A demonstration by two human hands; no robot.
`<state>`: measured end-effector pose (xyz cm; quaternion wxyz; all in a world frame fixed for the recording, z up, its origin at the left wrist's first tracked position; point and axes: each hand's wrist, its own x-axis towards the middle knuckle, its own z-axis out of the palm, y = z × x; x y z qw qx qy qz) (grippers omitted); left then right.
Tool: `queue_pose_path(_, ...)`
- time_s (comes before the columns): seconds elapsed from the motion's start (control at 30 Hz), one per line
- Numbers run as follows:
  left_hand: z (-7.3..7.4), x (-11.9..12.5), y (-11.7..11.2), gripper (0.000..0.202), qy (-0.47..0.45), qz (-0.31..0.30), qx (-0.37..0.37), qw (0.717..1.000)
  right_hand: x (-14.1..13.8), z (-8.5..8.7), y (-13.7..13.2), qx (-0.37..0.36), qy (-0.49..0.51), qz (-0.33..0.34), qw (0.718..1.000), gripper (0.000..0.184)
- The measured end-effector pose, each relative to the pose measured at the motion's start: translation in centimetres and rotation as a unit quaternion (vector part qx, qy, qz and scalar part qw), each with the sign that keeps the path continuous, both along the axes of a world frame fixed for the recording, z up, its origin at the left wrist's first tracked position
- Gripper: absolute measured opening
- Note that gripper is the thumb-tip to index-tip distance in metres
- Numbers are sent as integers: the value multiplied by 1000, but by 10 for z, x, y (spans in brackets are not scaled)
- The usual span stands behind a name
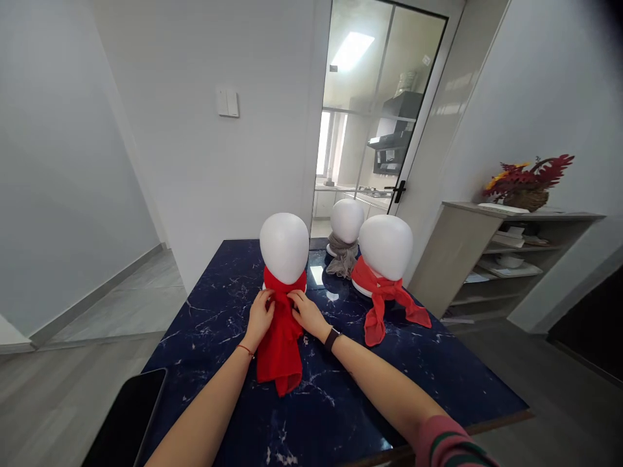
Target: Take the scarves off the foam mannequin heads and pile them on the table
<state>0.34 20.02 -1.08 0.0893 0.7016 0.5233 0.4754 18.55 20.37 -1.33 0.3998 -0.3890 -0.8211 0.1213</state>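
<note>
A white mannequin head [285,243] stands on the dark blue marbled table [219,272], with a bright red scarf [281,353] around its neck. The scarf's loose end hangs down the front and lies on the tabletop. My left hand [261,318] grips the scarf from the left, just under the chin. From the other side, my right hand [309,314] closes its fingers on the same scarf near the neck. The fabric partly hides the fingertips of both hands.
To the right stands another mannequin head [387,245] with a coral scarf [384,301] tied at its neck. Behind is a third head [347,220] wearing a grey scarf [343,254]. A phone [127,415] lies at the left edge. A shelf unit [467,259] stands beyond the table.
</note>
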Motion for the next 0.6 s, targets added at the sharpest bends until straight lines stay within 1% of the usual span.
queue_pose_path(0.07,2,3,-1,30,37,-18,2,999,-2,0,-2,-6,-47,13,999,46)
queue_pose_path(0.17,4,6,-3,32,79,-21,-7,997,-1,-3,-1,-11,-74,15,997,46)
queue_pose_path(0.23,5,8,-5,32,106,2,-20,994,0,-4,1,-5,-74,18,997,44)
queue_pose_path(0.33,9,9,-7,33,188,70,-56,978,1,-5,3,2,-58,-2,998,36)
queue_pose_path(0.4,11,9,-9,35,235,97,-70,965,2,-5,4,8,-65,-31,997,25)
queue_pose_path(0.5,14,6,-10,36,252,82,-55,963,3,-5,5,18,-95,-63,993,11)
queue_pose_path(0.6,15,2,-10,32,256,82,-67,961,6,-5,5,26,-98,-63,993,11)
